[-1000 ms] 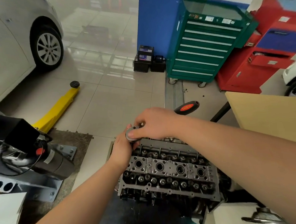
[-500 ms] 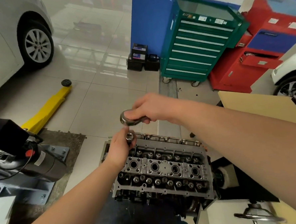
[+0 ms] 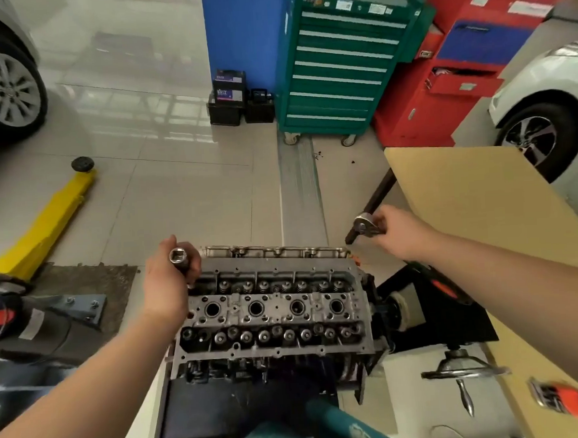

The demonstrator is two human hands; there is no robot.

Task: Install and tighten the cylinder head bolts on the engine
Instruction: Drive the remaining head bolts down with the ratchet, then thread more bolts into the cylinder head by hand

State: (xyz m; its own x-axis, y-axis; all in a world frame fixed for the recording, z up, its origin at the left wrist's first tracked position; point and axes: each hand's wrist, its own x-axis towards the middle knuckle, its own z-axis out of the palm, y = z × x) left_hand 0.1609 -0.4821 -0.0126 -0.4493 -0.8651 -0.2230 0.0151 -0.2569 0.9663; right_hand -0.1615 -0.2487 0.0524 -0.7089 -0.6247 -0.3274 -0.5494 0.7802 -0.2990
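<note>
Grey metal cylinder head [image 3: 272, 308] at lower centre of frame, long axis left–right, valve side up. Left hand [image 3: 169, 280] at its upper left corner, fingers curled round a chrome socket extension [image 3: 181, 262], upright, open end up. Right hand [image 3: 400, 234], right of centre, grips a chrome ratchet wrench [image 3: 366, 226], head pointing left, apart from the cylinder head.

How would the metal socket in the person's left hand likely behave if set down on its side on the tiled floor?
The socket is a round cylinder, so it would probably roll. It looks like solid polished steel, so likely heavy for its size, stiff, and perhaps slippery in the left hand.
</note>
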